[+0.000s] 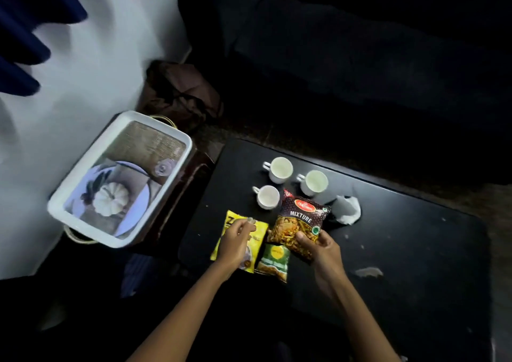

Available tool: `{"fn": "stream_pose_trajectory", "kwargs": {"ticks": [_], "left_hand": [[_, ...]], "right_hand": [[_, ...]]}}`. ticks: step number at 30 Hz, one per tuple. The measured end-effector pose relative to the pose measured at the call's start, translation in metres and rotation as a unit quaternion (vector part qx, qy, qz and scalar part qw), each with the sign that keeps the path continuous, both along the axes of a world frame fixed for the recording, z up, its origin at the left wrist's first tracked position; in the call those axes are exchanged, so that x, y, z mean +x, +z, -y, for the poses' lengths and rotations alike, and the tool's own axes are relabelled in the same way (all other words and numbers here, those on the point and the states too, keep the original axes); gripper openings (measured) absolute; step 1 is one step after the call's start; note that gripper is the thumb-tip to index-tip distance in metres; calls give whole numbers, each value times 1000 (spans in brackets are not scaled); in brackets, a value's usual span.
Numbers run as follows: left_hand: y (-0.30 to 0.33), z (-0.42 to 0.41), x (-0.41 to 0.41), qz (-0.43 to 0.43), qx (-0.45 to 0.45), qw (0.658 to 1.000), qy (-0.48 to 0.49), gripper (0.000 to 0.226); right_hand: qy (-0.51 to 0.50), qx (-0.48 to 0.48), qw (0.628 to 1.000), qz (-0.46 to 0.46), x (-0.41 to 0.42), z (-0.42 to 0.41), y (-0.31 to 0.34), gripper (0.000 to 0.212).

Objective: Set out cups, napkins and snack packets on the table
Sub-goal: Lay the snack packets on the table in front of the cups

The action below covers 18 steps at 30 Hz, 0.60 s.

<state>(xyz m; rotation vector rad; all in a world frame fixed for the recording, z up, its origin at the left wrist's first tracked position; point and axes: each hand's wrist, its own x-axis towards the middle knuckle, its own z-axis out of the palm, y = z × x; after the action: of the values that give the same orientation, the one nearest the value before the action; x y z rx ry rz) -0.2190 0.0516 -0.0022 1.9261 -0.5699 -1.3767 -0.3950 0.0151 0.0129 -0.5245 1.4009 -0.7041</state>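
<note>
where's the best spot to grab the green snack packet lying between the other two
Judging by its pose, take the green packet by its near bottom edge, coming from the person's side. It lies flat on the table; the yellow packet under the left hand and the Mixture packet in the right hand crowd its sides and top.

black table [401,250] | three white cups [281,169] | napkin [347,209] | three snack packets [274,262]

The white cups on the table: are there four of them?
No: only three white cups stand on the black table, clustered beyond the snack packets.
</note>
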Motion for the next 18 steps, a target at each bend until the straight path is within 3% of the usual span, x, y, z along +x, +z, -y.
{"fn": "stream_pose_trajectory", "kwargs": {"ticks": [10, 16, 18], "left_hand": [[-55, -37, -100, 121, 50, 978, -165, 24], [-81, -42, -113, 283, 44, 925, -250, 29], [-90, -43, -116, 330, 35, 903, -274, 31]], "right_hand": [[24, 130, 984, -121, -111, -53, -83, 15], [36, 131, 985, -106, -109, -53, -122, 22], [41, 115, 986, -118, -108, -52, -127, 40]]}}
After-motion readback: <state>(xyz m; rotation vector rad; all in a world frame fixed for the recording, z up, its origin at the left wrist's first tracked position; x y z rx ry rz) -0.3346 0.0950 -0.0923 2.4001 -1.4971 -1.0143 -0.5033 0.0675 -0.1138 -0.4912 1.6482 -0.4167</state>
